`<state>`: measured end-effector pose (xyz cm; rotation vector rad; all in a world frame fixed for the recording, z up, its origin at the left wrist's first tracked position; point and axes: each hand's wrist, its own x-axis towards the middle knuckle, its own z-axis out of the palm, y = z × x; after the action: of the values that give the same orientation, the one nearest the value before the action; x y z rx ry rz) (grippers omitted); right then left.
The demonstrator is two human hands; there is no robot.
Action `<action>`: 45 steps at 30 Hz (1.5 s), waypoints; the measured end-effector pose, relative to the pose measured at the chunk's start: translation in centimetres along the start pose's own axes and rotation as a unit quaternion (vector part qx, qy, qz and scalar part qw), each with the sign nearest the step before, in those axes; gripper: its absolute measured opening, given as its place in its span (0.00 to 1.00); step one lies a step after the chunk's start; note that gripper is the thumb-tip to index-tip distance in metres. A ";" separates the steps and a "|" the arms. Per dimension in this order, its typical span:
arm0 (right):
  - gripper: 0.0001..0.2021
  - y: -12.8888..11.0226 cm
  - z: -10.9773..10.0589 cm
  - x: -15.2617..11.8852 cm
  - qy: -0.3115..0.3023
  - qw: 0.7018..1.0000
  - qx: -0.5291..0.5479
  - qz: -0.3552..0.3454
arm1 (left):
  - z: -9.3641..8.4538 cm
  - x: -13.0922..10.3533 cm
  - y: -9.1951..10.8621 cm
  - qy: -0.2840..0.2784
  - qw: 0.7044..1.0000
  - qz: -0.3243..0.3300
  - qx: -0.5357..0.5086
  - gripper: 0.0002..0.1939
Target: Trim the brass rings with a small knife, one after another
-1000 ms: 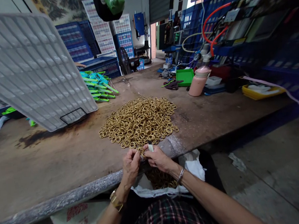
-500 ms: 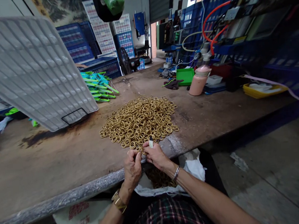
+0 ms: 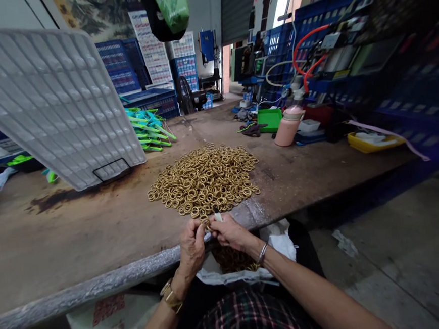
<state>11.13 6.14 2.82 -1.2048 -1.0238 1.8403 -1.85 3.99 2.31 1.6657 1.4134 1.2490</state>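
A heap of gold-coloured rings (image 3: 205,178) lies on the worktable in front of me. At its near edge, my left hand (image 3: 191,244) is closed in a pinch on one gold ring (image 3: 204,220). Close beside it, my right hand (image 3: 230,232) is closed round a small white tool (image 3: 218,217) with a black end; its exact kind is unclear. The fingertips of both hands meet around the ring, and the right fingers partly cover it. Below the table edge, an open white sack (image 3: 282,245) in my lap holds more dark rings (image 3: 234,259).
A ribbed translucent panel (image 3: 59,106) leans at the left, with green and blue plastic pieces (image 3: 150,129) behind it. A pink bottle (image 3: 288,127), a green tray (image 3: 269,120) and a yellow tray (image 3: 375,142) stand at the right. The table's wrapped front edge (image 3: 99,283) runs below my hands.
The view has shifted slightly. The white tool in my right hand has tilted to the left, and the ring between my fingers shows more clearly. Both hands stay together at the heap's edge.
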 end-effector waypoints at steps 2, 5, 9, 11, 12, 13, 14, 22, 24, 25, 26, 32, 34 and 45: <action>0.04 -0.1 0.1 -0.1 0.004 1.000 0.016 0.003 | -0.1 -0.1 -0.2 -0.013 1.000 0.005 0.005 0.10; 0.03 -0.4 0.2 -0.1 0.034 0.999 -0.004 -0.016 | -0.3 0.0 -0.4 -0.017 1.000 0.001 -0.001 0.10; 0.05 -1.0 0.0 0.6 0.098 0.974 -0.178 -0.098 | -0.1 0.6 -0.8 -0.006 1.000 -0.005 0.004 0.10; 0.07 -1.2 -0.2 1.2 0.120 0.940 -0.287 -0.136 | 0.1 0.9 -1.1 0.004 1.000 -0.003 0.016 0.10; 0.08 -1.2 -0.4 1.4 0.132 0.921 -0.333 -0.152 | 0.3 1.1 -1.2 0.009 1.000 -0.001 0.021 0.10; 0.08 -1.2 -0.5 1.6 0.143 0.902 -0.372 -0.169 | 0.4 1.3 -1.3 0.014 1.000 -0.001 0.025 0.10; 0.09 -1.1 -0.6 1.8 0.154 0.882 -0.404 -0.185 | 0.5 1.4 -1.4 0.018 0.999 -0.002 0.028 0.10; 0.08 0.0 -1.0 2.7 0.193 0.828 -0.479 -0.220 | 0.9 2.2 -2.1 0.006 0.999 -0.027 0.037 0.11; 0.08 0.0 -1.1 3.1 0.188 0.854 -0.441 -0.203 | 0.8 2.3 -2.1 0.008 0.999 -0.036 0.034 0.11; 0.09 -0.1 -1.1 3.2 0.185 0.868 -0.418 -0.192 | 0.8 2.4 -2.1 0.009 0.999 -0.042 0.032 0.11; 0.09 -0.1 -1.1 3.4 0.184 0.881 -0.396 -0.183 | 0.7 2.5 -2.1 0.011 0.998 -0.047 0.030 0.11; 0.08 0.3 -0.7 3.6 0.224 0.892 -0.339 -0.199 | 0.7 3.3 -1.4 0.012 0.996 -0.082 0.010 0.11; 0.08 0.6 -0.6 3.7 0.240 0.889 -0.331 -0.206 | 0.7 3.6 -1.2 0.009 0.995 -0.095 -0.003 0.11; 0.09 0.3 -0.4 1.9 0.201 0.860 -0.365 -0.294 | 0.6 3.3 -1.0 -0.004 0.991 -0.118 -0.060 0.11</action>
<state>10.81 7.74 1.72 -1.3906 -1.6688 0.6765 -1.74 7.46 2.07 1.3771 1.4535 1.1671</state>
